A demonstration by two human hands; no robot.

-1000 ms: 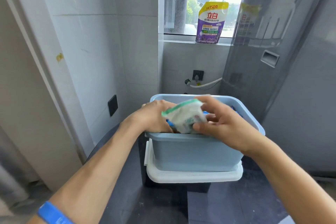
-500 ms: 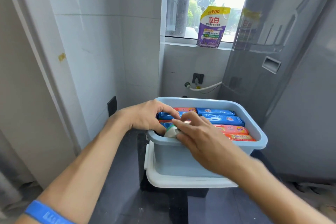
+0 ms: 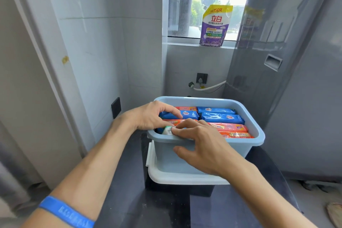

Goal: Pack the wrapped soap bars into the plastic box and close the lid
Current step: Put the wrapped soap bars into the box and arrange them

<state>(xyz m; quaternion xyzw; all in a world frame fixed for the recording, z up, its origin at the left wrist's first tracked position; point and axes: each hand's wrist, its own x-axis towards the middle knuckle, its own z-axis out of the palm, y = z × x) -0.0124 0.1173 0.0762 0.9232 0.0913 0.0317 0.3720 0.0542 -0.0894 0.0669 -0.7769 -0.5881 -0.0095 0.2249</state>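
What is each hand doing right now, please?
Left hand: open, fingers resting on a blue wrapped soap bar, gripping nothing.
Right hand: open, fingertips pressing the white-and-green wrapped soap bar into the light blue plastic box.

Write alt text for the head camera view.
Both hands press a green-and-white wrapped soap bar into the near left corner of a light blue plastic box already filled with blue and orange wrapped bars. The box sits on its white lid atop a dark surface.
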